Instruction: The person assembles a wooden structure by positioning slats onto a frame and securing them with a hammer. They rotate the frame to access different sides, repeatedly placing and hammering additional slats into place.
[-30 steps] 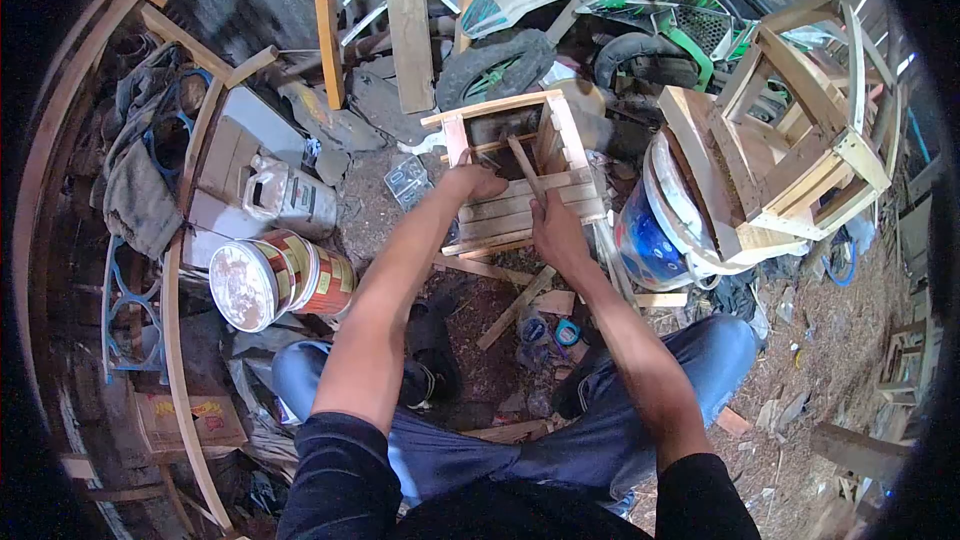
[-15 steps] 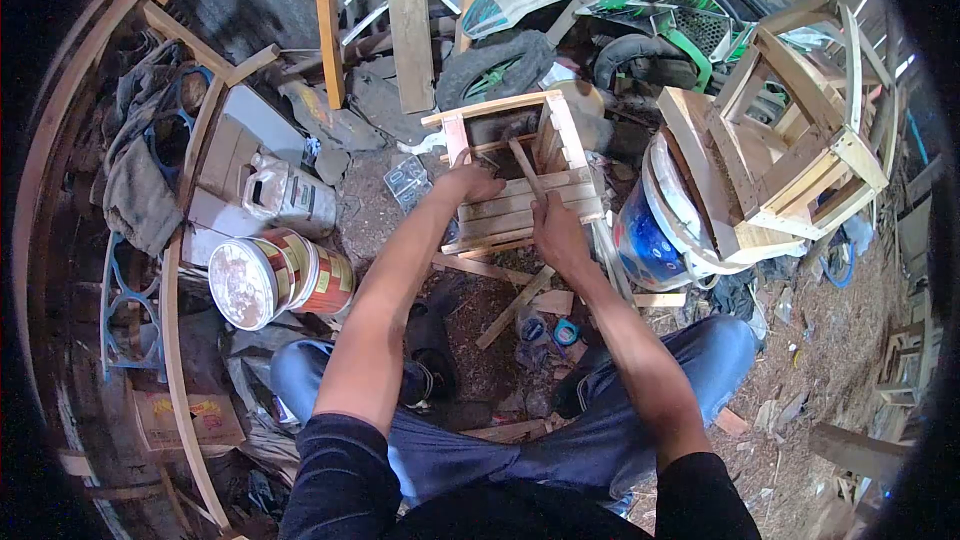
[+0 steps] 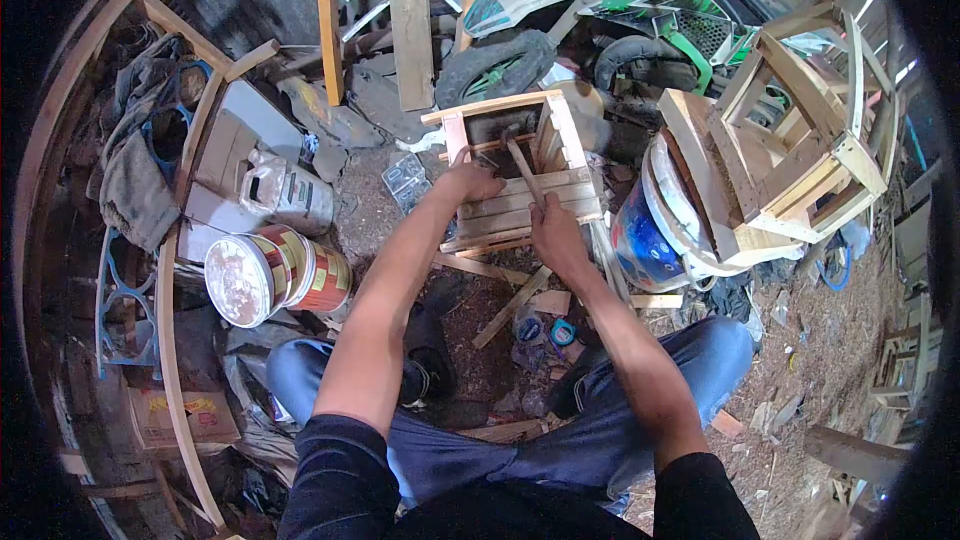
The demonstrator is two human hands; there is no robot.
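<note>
Beyond the feet (image 3: 436, 368), the left hand (image 3: 470, 183) grips a wooden frame (image 3: 500, 206), likely for steadiness. The right hand (image 3: 557, 232) clenches a hammer (image 3: 523, 169).

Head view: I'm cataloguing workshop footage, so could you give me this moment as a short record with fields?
Left hand: at the left side of the slatted wooden box; exact grip unclear
Right hand: grips a wooden handle, apparently a hammer's
Box: slats across its near part, opening beyond
Ground: tape measure, clear plastic case
Left: white jug, pails
Right: blue bucket, wooden frames
</note>
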